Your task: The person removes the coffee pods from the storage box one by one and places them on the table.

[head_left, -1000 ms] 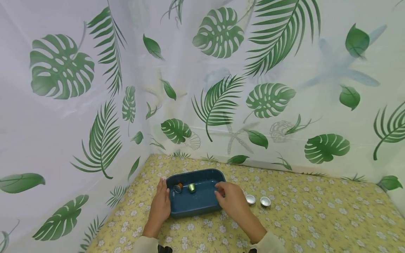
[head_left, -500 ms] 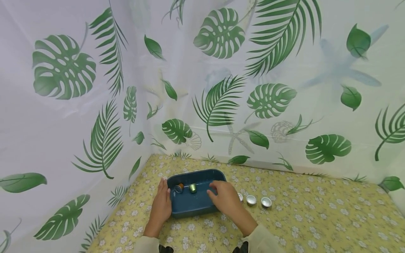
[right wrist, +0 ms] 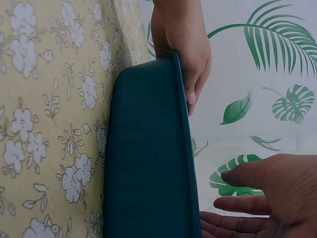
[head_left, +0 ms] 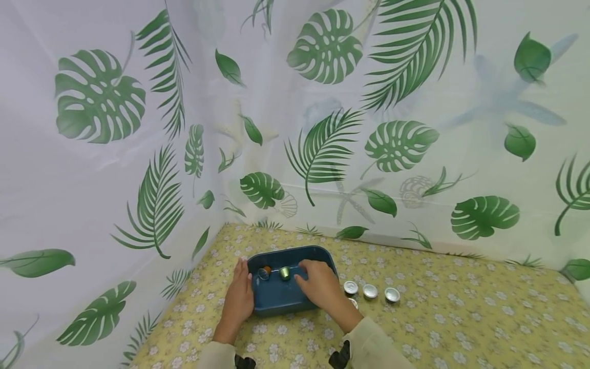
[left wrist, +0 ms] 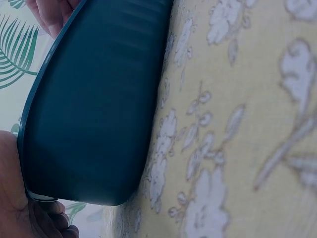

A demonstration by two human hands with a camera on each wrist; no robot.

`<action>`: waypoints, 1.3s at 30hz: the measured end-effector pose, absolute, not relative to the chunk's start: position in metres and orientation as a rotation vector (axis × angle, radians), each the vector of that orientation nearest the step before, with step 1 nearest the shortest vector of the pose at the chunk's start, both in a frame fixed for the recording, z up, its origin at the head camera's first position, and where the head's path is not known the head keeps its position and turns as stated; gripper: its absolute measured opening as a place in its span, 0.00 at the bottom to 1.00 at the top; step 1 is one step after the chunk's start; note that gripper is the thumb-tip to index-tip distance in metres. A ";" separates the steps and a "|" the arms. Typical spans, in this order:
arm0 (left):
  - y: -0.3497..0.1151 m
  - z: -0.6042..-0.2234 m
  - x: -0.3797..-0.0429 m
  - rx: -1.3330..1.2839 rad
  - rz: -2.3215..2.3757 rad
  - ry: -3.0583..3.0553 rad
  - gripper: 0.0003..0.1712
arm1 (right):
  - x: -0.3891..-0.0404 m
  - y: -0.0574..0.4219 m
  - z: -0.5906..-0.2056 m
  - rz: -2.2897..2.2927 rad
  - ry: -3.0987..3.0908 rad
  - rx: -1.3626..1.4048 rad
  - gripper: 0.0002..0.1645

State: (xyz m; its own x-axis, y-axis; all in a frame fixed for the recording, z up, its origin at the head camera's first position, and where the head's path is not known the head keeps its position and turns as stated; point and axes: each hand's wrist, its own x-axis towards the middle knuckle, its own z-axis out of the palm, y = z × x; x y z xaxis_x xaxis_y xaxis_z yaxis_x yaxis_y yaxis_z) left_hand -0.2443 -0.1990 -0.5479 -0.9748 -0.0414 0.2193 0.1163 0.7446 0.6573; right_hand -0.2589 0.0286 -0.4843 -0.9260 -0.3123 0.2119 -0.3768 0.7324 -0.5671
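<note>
A dark blue rectangular tray stands on the table. In the head view my left hand is at its left end, with the thumb over the rim and the fingers outside; in the right wrist view this left hand grips the far end. Inside the tray lie a green coffee capsule and, near the left wall, an orange capsule with a clear cup-like piece. My right hand hovers over the tray's right part. Its fingers are spread and loosely bent, with nothing seen between them.
To the right of the tray several silver-topped capsules sit on the yellow floral tablecloth. One capsule is partly hidden by the right forearm. White leaf-patterned sheets rise behind and at the left.
My right hand has moved left over the tray, bringing more silver-topped capsules into sight behind it. The left hand stays on the tray's left end. The view has shifted slightly.
</note>
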 end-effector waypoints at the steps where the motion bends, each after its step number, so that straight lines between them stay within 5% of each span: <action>1: -0.199 -0.548 -0.244 -0.062 -1.047 -2.725 0.31 | -0.260 0.028 -0.485 0.962 -2.831 0.571 0.22; 39: -0.199 -0.547 -0.244 -0.057 -1.045 -2.752 0.34 | -0.300 -0.001 -0.513 0.979 -3.032 0.530 0.26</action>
